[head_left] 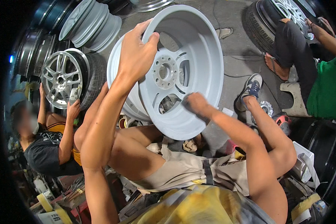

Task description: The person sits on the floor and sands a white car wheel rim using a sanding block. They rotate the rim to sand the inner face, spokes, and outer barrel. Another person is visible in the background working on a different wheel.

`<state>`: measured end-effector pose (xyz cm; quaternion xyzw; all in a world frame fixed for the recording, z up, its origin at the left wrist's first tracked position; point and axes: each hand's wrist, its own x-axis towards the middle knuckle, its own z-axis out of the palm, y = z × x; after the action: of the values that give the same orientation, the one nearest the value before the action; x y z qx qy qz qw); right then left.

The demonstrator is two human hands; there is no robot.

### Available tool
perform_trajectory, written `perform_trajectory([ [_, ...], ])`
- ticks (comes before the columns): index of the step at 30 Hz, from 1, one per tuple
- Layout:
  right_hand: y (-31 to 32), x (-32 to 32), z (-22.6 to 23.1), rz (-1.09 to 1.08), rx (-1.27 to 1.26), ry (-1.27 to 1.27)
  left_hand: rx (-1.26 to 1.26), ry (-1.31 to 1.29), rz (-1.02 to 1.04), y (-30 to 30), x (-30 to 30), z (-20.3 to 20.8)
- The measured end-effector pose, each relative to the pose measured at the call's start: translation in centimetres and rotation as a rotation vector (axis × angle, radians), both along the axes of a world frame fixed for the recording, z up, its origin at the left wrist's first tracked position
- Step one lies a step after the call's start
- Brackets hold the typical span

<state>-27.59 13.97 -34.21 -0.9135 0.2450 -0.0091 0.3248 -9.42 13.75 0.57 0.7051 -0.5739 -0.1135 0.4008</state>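
A light grey alloy wheel rim [209,67] stands tilted in front of me, its hollow back side facing me. My left hand [140,48] is closed over the rim's upper left edge, thumb on the inner side. Inside the barrel, low and to the right of the hub, my right hand [198,104] is pressed against the inner surface with its fingers drawn together. Something dark grey shows under those fingers, but motion blur hides what it is. Behind the held rim, on its left, another pale rim [127,100] partly shows.
On the left a person holds a silver spoked wheel [61,79] beside a tyre [95,72]. Stacked rims [95,30] stand behind. At the right another person in green sits by a wheel with a tyre [259,28]. A white box [304,156] and black rims [324,145] lie near my right knee.
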Motion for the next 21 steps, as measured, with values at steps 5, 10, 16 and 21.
perform_trajectory([
  [5,3.6,2.3,12.7,0.147,0.781,-0.416,0.047,0.028,0.037,-1.9,-0.3,-0.3],
  [10,-1.7,-3.8,20.2,-0.272,1.204,-0.394,0.104,0.058,0.072,-5.9,-1.1,-0.4],
  [16,-0.2,-6.1,13.4,-0.022,0.708,-0.288,0.113,-0.053,-0.010,-9.2,0.0,-0.9],
  [21,2.5,-4.9,9.8,-0.048,0.526,-0.271,0.116,-0.058,-0.098,-7.8,2.8,-0.5],
])
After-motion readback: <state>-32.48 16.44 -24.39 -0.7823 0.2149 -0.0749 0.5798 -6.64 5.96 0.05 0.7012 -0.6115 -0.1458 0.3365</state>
